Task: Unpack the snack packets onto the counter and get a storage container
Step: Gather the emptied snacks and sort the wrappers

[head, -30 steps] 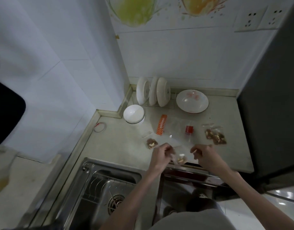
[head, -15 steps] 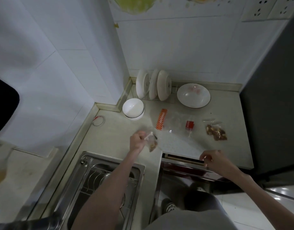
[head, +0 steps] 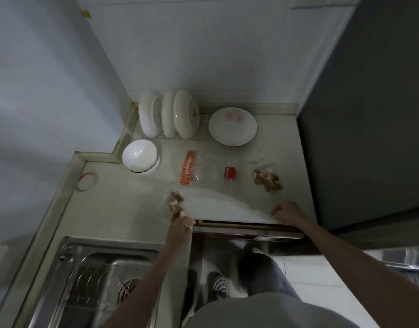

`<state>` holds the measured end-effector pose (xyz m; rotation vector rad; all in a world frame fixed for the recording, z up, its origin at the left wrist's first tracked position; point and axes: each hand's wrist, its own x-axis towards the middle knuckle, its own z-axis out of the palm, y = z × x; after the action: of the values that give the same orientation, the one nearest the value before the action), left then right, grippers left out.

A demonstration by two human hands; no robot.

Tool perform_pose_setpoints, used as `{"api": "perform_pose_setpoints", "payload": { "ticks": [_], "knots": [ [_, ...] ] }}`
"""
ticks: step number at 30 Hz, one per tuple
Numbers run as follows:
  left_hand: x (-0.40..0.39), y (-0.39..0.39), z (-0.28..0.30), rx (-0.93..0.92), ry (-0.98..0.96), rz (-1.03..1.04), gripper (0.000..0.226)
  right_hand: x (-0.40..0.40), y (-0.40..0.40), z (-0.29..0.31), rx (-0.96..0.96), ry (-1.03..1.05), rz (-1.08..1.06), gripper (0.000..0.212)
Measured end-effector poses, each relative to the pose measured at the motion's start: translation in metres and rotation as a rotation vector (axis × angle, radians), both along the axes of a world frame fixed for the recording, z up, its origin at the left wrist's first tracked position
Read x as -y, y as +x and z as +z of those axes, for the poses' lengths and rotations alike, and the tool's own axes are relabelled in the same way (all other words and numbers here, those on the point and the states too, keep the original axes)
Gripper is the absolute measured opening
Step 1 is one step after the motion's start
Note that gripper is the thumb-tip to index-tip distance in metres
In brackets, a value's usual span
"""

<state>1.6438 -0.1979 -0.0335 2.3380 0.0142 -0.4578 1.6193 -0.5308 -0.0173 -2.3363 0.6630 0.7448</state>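
Note:
A small clear snack packet (head: 175, 204) of brown pieces lies blurred near the counter's (head: 123, 204) front edge. My left hand (head: 183, 225) sits right in front of it with curled fingers; whether it still touches the packet is unclear. A second snack packet (head: 267, 179) lies at the right of the counter. Between them lies an empty clear bag (head: 208, 172) with an orange strip and a red label. My right hand (head: 287, 213) rests curled on the counter edge, above a slightly pulled-out drawer (head: 246, 233). No storage container is in view.
A white bowl (head: 140, 155) stands at the back left. Behind it are upright plates in a rack (head: 169, 114) and a flat plate (head: 232, 127). A rubber band (head: 86, 181) lies at the left, a steel sink (head: 97, 280) is below left, and a dark fridge (head: 369, 114) walls the right.
My left hand carried a packet to the left, set it near the first packet's spot, then drew back to the counter edge. My right hand moved to the edge above the drawer.

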Motion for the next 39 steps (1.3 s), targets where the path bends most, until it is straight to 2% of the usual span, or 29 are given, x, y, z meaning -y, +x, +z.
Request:
{"api": "perform_pose_setpoints", "payload": {
  "ticks": [2, 5, 8, 13, 16, 20, 23, 26, 32, 35, 37, 39],
  "knots": [
    [0.002, 0.003, -0.003, -0.084, 0.024, 0.027, 0.026, 0.012, 0.020, -0.001, 0.070, -0.007, -0.119, 0.023],
    [0.001, 0.011, -0.009, -0.096, -0.001, 0.044, 0.023, 0.022, 0.055, -0.003, 0.189, 0.020, -0.244, 0.022],
    [0.001, 0.018, -0.014, -0.124, -0.041, 0.056, 0.022, 0.031, 0.087, -0.010, 0.256, 0.019, -0.291, 0.041],
    [0.001, 0.029, -0.019, -0.116, -0.032, 0.057, 0.037, 0.041, 0.121, -0.017, 0.208, 0.001, -0.342, 0.074],
    [0.001, 0.032, -0.020, -0.125, 0.005, 0.041, 0.034, 0.044, 0.124, -0.023, 0.169, 0.102, -0.393, 0.079],
    [0.011, 0.036, -0.012, -0.139, -0.028, 0.052, 0.034, 0.041, 0.117, -0.029, 0.197, 0.124, -0.424, 0.064],
    [0.023, 0.039, -0.002, -0.125, -0.083, 0.012, 0.035, 0.039, 0.108, -0.023, 0.294, 0.119, -0.376, 0.036],
    [0.036, 0.041, 0.007, -0.082, -0.073, -0.104, 0.030, 0.033, 0.095, -0.012, 0.367, 0.075, -0.227, 0.012],
    [0.078, 0.051, 0.040, 0.018, -0.095, -0.273, 0.018, -0.001, 0.062, 0.021, 0.480, 0.120, -0.101, 0.001],
    [0.097, 0.055, 0.065, 0.069, -0.173, -0.323, 0.034, -0.022, 0.049, 0.045, 0.518, 0.106, -0.084, 0.008],
    [0.107, 0.054, 0.084, 0.103, -0.216, -0.345, 0.049, -0.035, 0.042, 0.066, 0.544, 0.110, 0.000, 0.008],
    [0.111, 0.053, 0.098, 0.188, -0.234, -0.368, 0.046, -0.046, 0.035, 0.089, 0.601, 0.097, 0.041, 0.008]
  ]
}}
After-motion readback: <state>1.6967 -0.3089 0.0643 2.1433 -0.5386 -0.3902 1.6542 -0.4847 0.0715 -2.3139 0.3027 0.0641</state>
